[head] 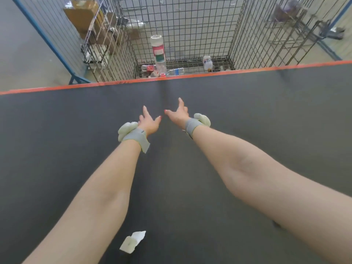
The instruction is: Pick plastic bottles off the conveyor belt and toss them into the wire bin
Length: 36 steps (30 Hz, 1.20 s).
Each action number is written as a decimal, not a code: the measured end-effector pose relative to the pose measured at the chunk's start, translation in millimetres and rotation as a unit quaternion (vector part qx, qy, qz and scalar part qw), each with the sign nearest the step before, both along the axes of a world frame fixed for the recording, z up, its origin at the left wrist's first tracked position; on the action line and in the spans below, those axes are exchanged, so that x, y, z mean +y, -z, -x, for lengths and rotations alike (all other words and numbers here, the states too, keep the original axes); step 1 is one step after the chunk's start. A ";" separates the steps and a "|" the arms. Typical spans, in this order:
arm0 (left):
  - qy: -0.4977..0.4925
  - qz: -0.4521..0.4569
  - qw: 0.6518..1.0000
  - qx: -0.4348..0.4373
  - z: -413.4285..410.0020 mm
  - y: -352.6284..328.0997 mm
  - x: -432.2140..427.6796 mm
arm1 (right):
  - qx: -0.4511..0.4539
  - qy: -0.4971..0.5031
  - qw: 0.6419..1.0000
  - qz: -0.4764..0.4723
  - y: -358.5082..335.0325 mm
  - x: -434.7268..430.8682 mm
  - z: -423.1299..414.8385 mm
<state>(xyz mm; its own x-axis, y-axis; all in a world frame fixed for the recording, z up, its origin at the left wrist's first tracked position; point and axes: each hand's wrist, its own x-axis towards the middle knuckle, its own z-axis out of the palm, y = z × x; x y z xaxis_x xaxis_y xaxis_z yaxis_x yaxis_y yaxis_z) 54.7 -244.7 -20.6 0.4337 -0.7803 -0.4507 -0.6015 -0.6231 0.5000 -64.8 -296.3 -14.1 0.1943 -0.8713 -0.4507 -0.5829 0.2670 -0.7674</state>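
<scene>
A large clear plastic bottle (158, 54) with a red, white and green label and a red cap is in mid-air inside the wire bin (236, 35), cap end down, just beyond the belt's orange edge. My left hand (149, 121) and my right hand (178, 112) are stretched out side by side over the dark conveyor belt (76, 130), fingers spread and holding nothing. Both stop short of the orange edge (247, 70). On the bin floor lie a small clear bottle (176, 71), a red-labelled bottle (147, 68) and a white bottle (207, 62).
A crumpled piece of white paper (132, 241) lies on the belt near my left forearm. Left of the bin stands a wire cart with cardboard boxes (89, 20) and a blue metal frame (55, 48). Another wire rack (289, 21) stands at the right.
</scene>
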 end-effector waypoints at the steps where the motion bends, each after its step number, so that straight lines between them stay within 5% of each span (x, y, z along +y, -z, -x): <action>1: 0.020 -0.037 0.998 -0.036 2.7 9.1 19.6 | 0.026 -0.017 0.999 -0.017 12.8 16.5 6.9; 7: 0.135 -0.181 0.964 -0.142 14.9 47.3 166.5 | 0.173 -0.217 0.959 -0.053 60.2 170.6 61.6; 14: 0.141 -0.259 0.952 -0.079 60.1 60.2 304.1 | 0.276 -0.362 0.890 0.006 92.2 303.3 128.6; 17: 0.174 -0.258 0.949 -0.054 72.6 58.2 327.6 | 0.322 -0.338 0.885 0.003 93.5 316.7 154.9; 25: 0.095 -0.127 0.985 -0.070 80.9 32.5 333.7 | 0.233 -0.262 0.936 -0.012 56.5 302.1 135.6; 36: 0.052 -0.161 0.980 -0.107 46.2 48.5 387.6 | 0.284 -0.322 0.902 -0.051 62.1 341.5 124.7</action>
